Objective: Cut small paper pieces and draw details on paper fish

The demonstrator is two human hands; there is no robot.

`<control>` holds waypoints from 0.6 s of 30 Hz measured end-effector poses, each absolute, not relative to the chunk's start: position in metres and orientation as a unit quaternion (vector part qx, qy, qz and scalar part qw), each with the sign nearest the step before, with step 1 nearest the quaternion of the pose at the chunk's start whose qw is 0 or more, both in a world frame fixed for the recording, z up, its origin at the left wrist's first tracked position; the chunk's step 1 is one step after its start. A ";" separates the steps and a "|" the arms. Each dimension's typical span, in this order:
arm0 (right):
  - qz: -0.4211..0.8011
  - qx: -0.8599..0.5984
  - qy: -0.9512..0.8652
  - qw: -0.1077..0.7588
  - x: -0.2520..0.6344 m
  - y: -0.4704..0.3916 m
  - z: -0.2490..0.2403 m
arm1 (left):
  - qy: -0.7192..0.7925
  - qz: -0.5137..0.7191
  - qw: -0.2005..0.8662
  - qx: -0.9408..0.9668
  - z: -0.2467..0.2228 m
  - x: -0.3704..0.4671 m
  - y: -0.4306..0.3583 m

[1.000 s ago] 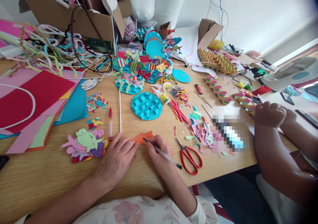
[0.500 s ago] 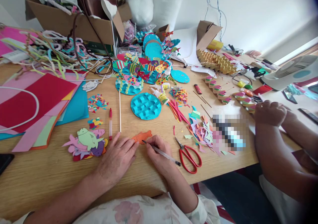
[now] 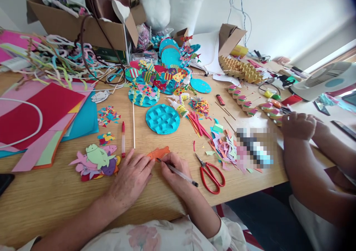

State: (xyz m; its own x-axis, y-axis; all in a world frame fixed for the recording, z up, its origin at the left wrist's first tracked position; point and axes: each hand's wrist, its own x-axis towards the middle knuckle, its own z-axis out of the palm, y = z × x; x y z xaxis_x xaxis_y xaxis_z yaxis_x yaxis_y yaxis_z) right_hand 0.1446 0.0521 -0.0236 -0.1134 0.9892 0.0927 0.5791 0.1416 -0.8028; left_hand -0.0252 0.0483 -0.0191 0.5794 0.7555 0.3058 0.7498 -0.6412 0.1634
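An orange paper fish (image 3: 162, 153) lies flat on the table in front of me, with dark lines drawn on it. My left hand (image 3: 132, 176) rests flat, its fingertips on the fish's left end. Pinched in my right hand (image 3: 176, 169) is a black pen (image 3: 182, 174), its tip at the fish's lower edge. Red-handled scissors (image 3: 211, 175) lie right of that hand. Left of my left hand are a pile of paper fish (image 3: 98, 158) and a red pen (image 3: 123, 139). A wooden stick (image 3: 134, 126) lies beyond my fingers.
A blue disc with paper loops (image 3: 162, 119), glue bottles (image 3: 179, 108) and paper scraps (image 3: 225, 147) are further back. Coloured sheets (image 3: 41, 113) lie left, below a cardboard box (image 3: 78, 28). At the right, another person's hands (image 3: 299, 124) are over the table near patterned strips (image 3: 241, 100).
The pen tip has moved slightly left along the fish, and the pen's back end has swung a little left with my right hand. My left hand stays in place.
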 end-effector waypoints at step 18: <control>0.296 -0.581 -0.675 0.344 0.145 0.051 -0.020 | 0.418 0.181 -0.006 0.890 -0.019 -0.025 0.048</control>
